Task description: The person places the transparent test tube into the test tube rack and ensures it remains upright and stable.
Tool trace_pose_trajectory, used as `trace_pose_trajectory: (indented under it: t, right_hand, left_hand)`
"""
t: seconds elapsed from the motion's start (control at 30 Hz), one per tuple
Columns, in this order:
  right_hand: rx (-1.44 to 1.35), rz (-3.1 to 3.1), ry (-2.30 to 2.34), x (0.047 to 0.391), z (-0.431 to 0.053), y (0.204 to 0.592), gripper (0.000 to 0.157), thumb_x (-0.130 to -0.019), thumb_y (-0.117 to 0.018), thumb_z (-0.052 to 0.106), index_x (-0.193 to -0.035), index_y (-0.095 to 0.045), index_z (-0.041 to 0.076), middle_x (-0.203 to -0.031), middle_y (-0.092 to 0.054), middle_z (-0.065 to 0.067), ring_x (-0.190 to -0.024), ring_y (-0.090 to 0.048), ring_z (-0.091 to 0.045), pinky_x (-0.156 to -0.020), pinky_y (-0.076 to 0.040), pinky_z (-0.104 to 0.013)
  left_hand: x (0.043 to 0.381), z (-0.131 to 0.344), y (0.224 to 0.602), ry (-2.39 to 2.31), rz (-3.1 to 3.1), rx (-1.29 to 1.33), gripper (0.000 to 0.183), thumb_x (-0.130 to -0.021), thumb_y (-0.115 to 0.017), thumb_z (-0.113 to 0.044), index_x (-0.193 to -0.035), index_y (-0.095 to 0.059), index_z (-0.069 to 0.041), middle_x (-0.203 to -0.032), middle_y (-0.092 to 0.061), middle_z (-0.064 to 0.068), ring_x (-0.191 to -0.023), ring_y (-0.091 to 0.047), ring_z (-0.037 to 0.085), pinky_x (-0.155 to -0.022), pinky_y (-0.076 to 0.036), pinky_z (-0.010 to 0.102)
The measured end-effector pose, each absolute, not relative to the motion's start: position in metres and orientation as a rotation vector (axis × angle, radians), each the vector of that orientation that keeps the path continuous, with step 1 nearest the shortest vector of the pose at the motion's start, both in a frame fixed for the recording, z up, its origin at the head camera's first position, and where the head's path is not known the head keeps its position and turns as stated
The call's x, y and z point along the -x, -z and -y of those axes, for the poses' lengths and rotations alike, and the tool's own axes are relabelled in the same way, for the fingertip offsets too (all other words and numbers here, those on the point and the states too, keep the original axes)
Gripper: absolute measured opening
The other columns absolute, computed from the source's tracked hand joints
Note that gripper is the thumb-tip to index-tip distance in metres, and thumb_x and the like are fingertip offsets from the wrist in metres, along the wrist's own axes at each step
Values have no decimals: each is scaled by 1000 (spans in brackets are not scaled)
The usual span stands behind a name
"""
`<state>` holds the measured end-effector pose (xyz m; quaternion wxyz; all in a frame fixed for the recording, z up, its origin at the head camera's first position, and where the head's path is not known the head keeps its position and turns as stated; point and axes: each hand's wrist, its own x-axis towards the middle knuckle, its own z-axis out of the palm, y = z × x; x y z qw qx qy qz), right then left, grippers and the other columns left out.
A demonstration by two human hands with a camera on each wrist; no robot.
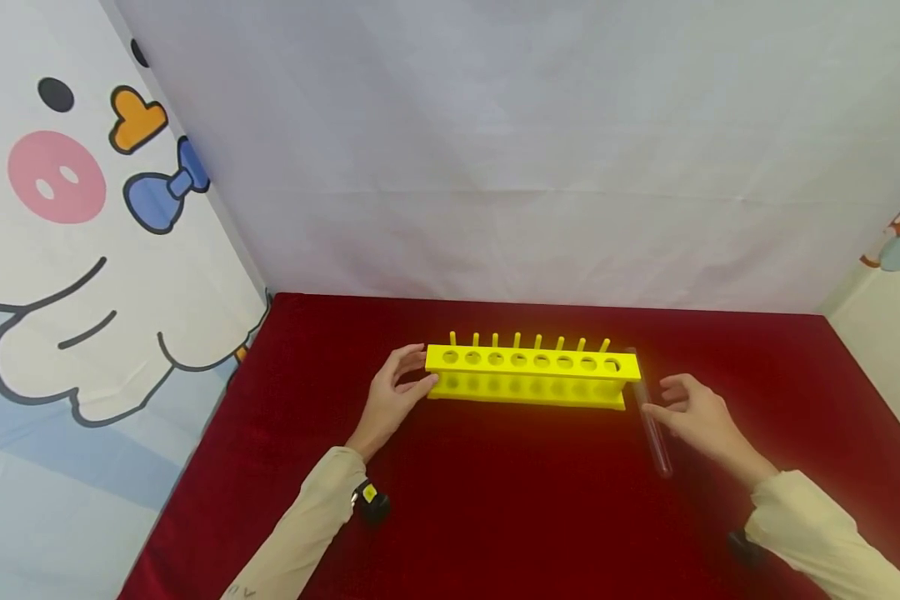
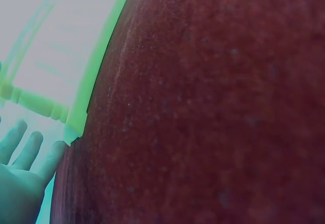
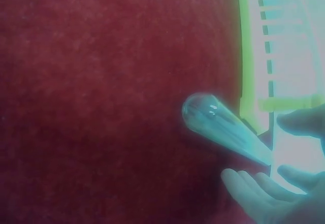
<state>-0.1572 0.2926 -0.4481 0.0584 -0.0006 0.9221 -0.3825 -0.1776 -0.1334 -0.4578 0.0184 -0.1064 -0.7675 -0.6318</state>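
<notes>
Lying beside yellow rack [image 1: 530, 361]: clear tube [image 1: 656, 446] | just left of right hand [image 1: 696, 414] | fingers spread

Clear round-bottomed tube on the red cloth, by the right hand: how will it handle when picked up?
Lying flat, the clear, cylindrical, round-bottomed tube probably rolls if nudged sideways. Its glossy highlights suggest a smooth, perhaps slippery surface. It looks straight and stiff; glass or plastic, I can't tell, so possibly fragile.
</notes>
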Motion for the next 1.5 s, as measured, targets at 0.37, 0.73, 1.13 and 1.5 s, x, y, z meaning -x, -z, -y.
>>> trace_pose_trajectory:
  t: [0.37,0.73,1.13,1.5]
  right_hand:
    - [-52,-2769,1107,165,-286,447,62,-87,-68,28,-126,-40,-12,-114,-51,-35,-78,-64,-29,-63,-56,-37]
    - [-45,-2737,1093,174,-281,446,59,-86,-70,20,-122,-40,-15,-107,-54,-35,-74,-64,-28,-56,-56,-35]
    - [-101,-2767,1044,178,-274,448,52,-84,-70,18,-115,-46,-15,-93,-61,-27,-67,-62,-23,-52,-55,-33]
    - [-131,-2714,1070,181,-276,446,44,-83,-69,12,-110,-52,-19,-84,-64,-24,-57,-63,-21,-50,-54,-35]
  left_hand:
    - [199,131,489,1943,2397,274,53,-91,-64,-30,-137,-46,-11,-129,-53,5,-118,-50,20,-96,-42,42]
    - [200,129,491,1926,2359,328,51,-90,-66,-32,-132,-50,-7,-114,-60,6,-106,-56,19,-97,-42,41]
    - [190,128,473,1960,2369,323,45,-93,-63,-18,-133,-48,-5,-116,-57,17,-109,-54,29,-99,-38,45]
    - [199,130,488,1959,2368,313,49,-92,-64,-30,-134,-48,-10,-116,-59,9,-107,-56,21,-95,-43,41]
